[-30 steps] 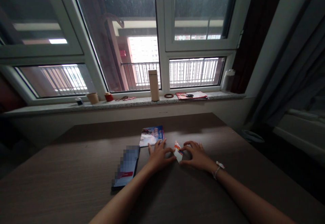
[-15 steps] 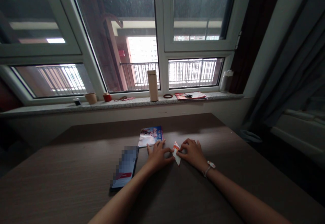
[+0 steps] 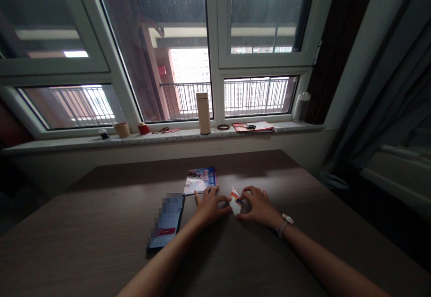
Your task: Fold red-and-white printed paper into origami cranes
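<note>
A small folded piece of printed paper (image 3: 235, 200), white with red and blue, lies on the dark wooden table (image 3: 101, 243) between my hands. My left hand (image 3: 209, 206) rests flat beside it, thumb and forefinger pressing its left edge. My right hand (image 3: 256, 206) pinches its right edge with curled fingers; a pale bracelet (image 3: 284, 223) circles that wrist. Part of the paper is hidden under my fingers.
A colourful booklet (image 3: 200, 180) lies just beyond my left hand, and a dark phone (image 3: 167, 221) sits to its left. On the window sill (image 3: 50, 143) stand a tall pale flask (image 3: 203, 113), small cups, red papers with scissors (image 3: 253, 126) and a jar.
My right hand has shifted slightly along the paper's right edge, and the paper has turned a little between my fingers. My left hand has stayed almost in place.
</note>
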{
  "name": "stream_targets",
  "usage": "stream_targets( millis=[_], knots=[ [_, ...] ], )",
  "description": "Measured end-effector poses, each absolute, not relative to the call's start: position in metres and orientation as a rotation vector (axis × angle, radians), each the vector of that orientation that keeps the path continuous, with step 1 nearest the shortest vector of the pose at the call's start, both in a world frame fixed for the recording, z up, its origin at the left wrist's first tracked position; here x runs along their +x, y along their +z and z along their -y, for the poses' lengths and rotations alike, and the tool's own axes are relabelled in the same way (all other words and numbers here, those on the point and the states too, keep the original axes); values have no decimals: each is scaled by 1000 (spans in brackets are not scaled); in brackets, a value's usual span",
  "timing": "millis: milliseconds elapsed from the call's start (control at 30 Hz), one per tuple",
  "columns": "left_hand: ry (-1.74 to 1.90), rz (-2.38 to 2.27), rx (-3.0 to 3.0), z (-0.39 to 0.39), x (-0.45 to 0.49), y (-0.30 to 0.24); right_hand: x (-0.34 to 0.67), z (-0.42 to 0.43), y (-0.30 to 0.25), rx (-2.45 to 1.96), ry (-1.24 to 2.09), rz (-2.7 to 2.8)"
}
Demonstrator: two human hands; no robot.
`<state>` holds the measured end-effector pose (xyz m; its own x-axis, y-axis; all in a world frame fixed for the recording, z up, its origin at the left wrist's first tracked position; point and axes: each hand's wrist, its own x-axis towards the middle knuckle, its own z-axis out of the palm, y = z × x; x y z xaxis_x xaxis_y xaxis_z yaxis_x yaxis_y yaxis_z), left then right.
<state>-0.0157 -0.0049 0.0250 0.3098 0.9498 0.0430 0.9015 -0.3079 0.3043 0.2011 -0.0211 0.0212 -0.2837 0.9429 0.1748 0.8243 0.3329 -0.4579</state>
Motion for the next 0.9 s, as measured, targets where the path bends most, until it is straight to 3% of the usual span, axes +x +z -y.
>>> stream_targets(
  millis=[900],
  knots=[
    [424,-1689,2373,1,-15,16,219,4,9,-1425,561,2149]
  ],
)
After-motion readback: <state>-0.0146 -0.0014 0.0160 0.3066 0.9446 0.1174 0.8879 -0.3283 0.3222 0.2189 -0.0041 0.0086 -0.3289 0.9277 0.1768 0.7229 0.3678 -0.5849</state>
